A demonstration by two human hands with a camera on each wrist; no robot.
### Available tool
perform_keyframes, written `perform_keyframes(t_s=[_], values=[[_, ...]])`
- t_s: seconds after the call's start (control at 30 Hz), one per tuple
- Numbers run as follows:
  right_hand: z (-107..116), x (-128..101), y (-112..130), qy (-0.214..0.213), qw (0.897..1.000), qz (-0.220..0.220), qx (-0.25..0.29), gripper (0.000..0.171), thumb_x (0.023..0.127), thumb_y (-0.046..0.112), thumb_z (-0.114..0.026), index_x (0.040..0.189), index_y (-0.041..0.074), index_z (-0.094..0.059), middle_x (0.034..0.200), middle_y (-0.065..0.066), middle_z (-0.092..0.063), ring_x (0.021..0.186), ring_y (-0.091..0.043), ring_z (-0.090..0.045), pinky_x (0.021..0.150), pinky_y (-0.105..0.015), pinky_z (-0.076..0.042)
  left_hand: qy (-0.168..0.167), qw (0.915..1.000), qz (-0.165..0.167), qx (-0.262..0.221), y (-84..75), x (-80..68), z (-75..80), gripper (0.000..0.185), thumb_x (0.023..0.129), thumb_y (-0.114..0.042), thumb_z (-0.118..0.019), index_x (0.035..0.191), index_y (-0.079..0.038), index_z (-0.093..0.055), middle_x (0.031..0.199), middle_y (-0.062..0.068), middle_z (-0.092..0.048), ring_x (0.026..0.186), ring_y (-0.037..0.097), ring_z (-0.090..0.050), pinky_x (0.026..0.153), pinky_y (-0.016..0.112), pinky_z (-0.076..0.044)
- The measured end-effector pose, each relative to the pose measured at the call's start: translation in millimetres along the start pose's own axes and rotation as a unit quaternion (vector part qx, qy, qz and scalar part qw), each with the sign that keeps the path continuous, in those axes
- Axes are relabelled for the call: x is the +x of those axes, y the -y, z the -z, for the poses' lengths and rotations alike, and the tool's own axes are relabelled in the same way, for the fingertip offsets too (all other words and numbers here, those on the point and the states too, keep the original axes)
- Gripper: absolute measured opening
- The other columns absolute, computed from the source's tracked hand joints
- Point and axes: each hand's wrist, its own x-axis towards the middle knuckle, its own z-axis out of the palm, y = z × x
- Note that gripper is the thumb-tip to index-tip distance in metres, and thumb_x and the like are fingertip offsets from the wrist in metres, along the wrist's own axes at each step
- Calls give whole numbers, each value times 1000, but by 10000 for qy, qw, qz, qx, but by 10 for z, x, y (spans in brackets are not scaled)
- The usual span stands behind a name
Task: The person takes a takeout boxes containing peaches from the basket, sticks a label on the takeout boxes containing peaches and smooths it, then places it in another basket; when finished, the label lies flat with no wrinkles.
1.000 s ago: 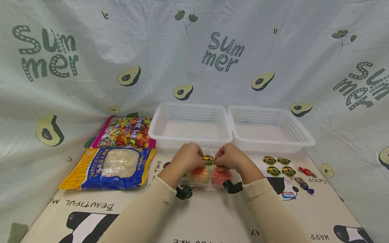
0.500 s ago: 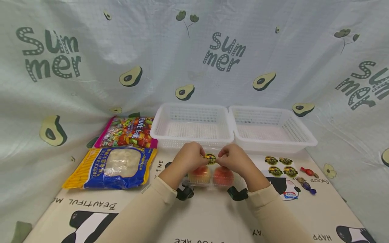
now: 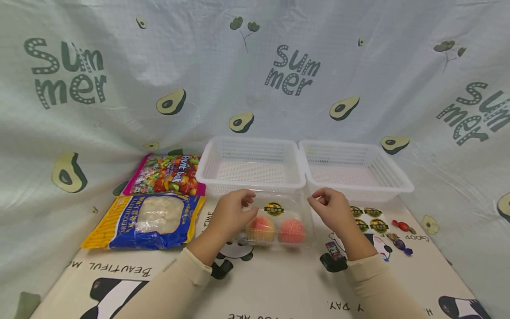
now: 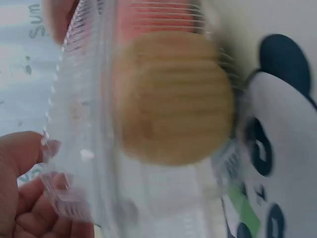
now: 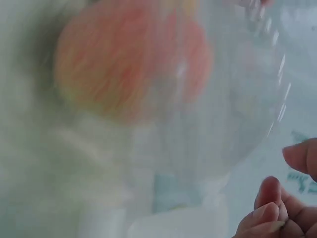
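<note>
Sitting on the printed mat (image 3: 279, 283) just in front of two white baskets, a clear clamshell box (image 3: 276, 219) holds two peaches side by side, a yellower one (image 3: 260, 229) on the left and a redder one (image 3: 291, 230) on the right. A round dark and yellow sticker (image 3: 274, 208) lies on its lid, between the hands.

At the box's left end is the left hand (image 3: 231, 215), its forearm coming up from the lower left in a cream sleeve. Its fingers are curled against the rim of the lid; the left wrist view shows fingertips (image 4: 29, 208) right at the ridged plastic edge, but whether they pinch it or only touch it cannot be told.

Just off the box's right edge is the right hand (image 3: 332, 210), wrist bent, fingers loosely curled with the thumb near the forefinger. It holds nothing; the right wrist view shows its fingertips (image 5: 270, 208) apart from the plastic.

Behind stand the left basket (image 3: 251, 165) and the right basket (image 3: 352, 170), touching each other. A sheet of round stickers (image 3: 368, 218) and two wrapped sweets (image 3: 400, 235) lie to the right; a candy bag (image 3: 165, 173) and a blue and yellow bag (image 3: 145, 219) lie to the left.
</note>
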Motion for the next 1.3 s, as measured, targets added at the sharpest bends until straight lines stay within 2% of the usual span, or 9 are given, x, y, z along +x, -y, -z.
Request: perform_keyframes(t_s=[0.13,0.27,0.47,0.53,0.7,0.77,0.87,1.07,1.3], values=[[95,37,-225,-41,9978,-536,391,34,99,30,-67,117,3,-62,76,-3,-64,64,-23,-58,55,-30,-50,-106,9993,328,-155,113,-26,44,48,87,-28,-81,130,-12,-67,126,5,-69,119,26,-65,100,46,-56],[237,78,-408,-119,9884,-1123,1019,45,101,31,-65,129,-2,-54,85,-3,-70,79,-23,-68,64,-25,-59,81,9974,684,-188,205,-33,108,65,87,-37,-81,142,-13,-57,139,7,-62,127,30,-60,100,50,-56],[421,152,-634,-441,9655,-2138,1416,66,101,45,-62,143,-3,-47,121,-20,-65,90,-15,-68,78,-22,-61,430,9905,1285,-221,300,-48,190,79,85,-46,-81,149,-14,-48,143,10,-60,122,34,-63,80,48,-63],[481,178,-704,-520,9559,-2489,1474,70,101,49,-60,146,-3,-45,122,-18,-63,89,-13,-67,79,-22,-61,586,9865,1498,-312,322,-57,205,82,85,-48,-81,150,-12,-47,141,12,-61,118,35,-65,72,44,-64],[635,256,-855,-1011,9177,-3150,2201,75,99,51,-61,147,-4,-43,102,-6,-63,80,-9,-66,77,-23,-61,902,9796,1726,-491,371,-63,220,81,85,-47,-80,148,-7,-49,129,15,-67,105,32,-68,72,42,-64],[685,298,-897,-1290,8991,-3303,2568,69,99,50,-61,142,-2,-46,91,-2,-64,75,-9,-67,74,-23,-61,1021,9788,1701,-502,390,-60,217,78,85,-45,-80,146,-6,-52,124,13,-68,100,28,-68,75,41,-63],[741,365,-933,-1541,8806,-3433,2882,57,100,50,-59,132,4,-49,81,1,-65,69,-8,-67,70,-22,-61,1212,9759,1698,-633,409,-49,214,72,85,-41,-81,142,-4,-55,117,12,-70,92,23,-68,74,40,-63],[754,478,-959,-1831,8434,-3438,3700,35,102,40,-60,118,10,-52,79,1,-65,69,-9,-66,67,-21,-61,1427,9653,1878,-1123,460,-22,201,70,85,-36,-83,139,-3,-55,107,10,-71,77,20,-69,70,36,-62],[737,502,-974,-1712,8015,-3279,4698,25,105,30,-57,120,11,-50,84,-1,-65,79,-10,-65,72,-20,-60,1606,9569,2002,-1360,531,-44,180,71,84,-40,-84,135,1,-57,108,13,-72,80,21,-71,74,38,-62]])
